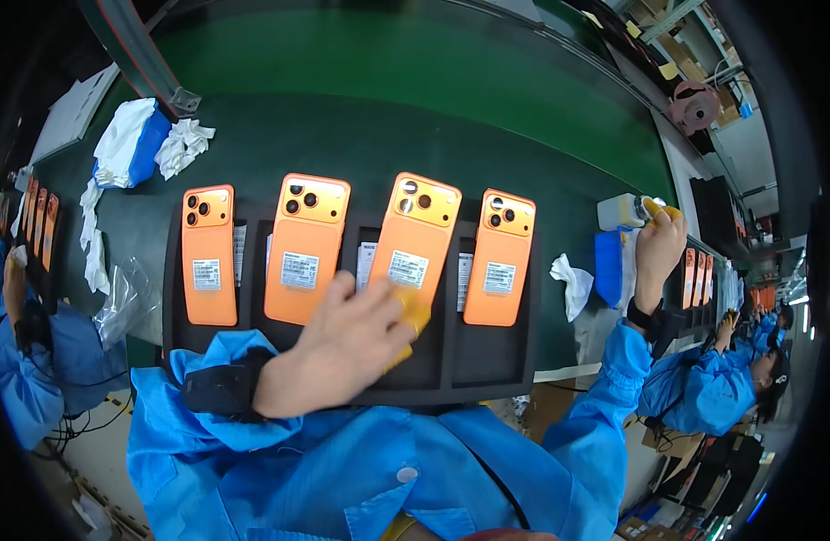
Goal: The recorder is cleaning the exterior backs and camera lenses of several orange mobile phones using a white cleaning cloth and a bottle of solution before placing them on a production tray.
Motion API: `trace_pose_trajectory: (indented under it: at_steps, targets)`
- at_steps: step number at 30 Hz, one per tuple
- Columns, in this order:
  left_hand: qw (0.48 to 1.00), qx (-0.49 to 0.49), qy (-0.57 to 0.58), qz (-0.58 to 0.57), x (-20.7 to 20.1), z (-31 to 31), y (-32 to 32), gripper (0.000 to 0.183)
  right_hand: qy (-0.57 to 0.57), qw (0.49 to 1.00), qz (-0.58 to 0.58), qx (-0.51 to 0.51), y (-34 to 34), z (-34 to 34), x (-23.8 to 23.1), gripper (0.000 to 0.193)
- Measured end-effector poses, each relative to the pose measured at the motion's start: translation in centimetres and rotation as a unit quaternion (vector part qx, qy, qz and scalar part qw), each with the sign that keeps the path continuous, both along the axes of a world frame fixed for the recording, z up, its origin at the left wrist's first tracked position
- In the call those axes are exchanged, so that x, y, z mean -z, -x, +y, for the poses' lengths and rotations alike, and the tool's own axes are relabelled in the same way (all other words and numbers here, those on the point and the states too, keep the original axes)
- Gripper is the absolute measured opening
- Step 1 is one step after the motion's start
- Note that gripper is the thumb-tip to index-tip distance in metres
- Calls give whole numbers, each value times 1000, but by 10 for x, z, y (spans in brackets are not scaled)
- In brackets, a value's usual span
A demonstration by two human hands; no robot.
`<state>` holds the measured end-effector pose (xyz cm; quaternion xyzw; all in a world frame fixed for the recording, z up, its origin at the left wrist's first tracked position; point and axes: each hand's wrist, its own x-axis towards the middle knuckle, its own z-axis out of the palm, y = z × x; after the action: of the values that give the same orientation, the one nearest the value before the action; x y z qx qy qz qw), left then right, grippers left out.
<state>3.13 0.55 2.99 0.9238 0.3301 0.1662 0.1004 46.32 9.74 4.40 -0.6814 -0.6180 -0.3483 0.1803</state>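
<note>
Four orange phones lie back up across a black foam tray (pixel 487 371), each with a white label and three camera lenses. My left hand (pixel 329 347), slightly blurred and with yellow finger covers, is closed over the lower end of the tilted third phone (pixel 422 225) from the left. The second phone (pixel 307 243) is close to its thumb; the first phone (pixel 209 257) and fourth phone (pixel 499 257) lie at the ends. At the right, my right hand (pixel 663 248), also with yellow finger covers, has its fingers bent together at the top of a whitish container (pixel 618 212); what they pinch is unclear.
A blue box of white wipes (pixel 126 144) and crumpled wipes (pixel 184 147) sit back left, above a clear plastic bag (pixel 126 298). At right are a loose wipe (pixel 572 287) and a blue holder (pixel 608 266). People in blue work at both sides.
</note>
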Motion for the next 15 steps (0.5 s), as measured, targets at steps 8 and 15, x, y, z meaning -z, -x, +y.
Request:
trace_pose_trajectory:
  at_steps: [8,15]
  targets:
    - [992,-56,-81,79,24,-2,-8,21,93,892,132,-423,192,3,22,25]
    - [979,-100,-150,99,37,-15,-13,17,139,862,65,-483,239,4,44,25]
